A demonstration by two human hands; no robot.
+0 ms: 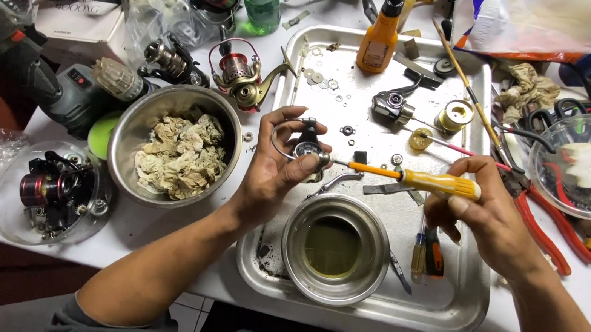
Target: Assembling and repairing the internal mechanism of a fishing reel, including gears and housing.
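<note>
Head view shows your left hand (272, 170) closed around a small fishing reel body (307, 149), its grip tight on the part, held just above the metal tray (444, 307). Your right hand (483, 213) has its grip wrapped round the yellow handle of a screwdriver (415, 179), whose tip meets the reel body from the right. Just near of both hands, a small steel bowl (335, 249) with yellowish liquid stands in the tray. Far in the tray stand an orange squeeze bottle (379, 36) and loose washers; another reel part (393, 107) lies right of them. Left of the tray, on the surface, a larger steel bowl (175, 144) holds crumpled rags. Red-handled pliers (542, 229) lie right of your right hand.
</note>
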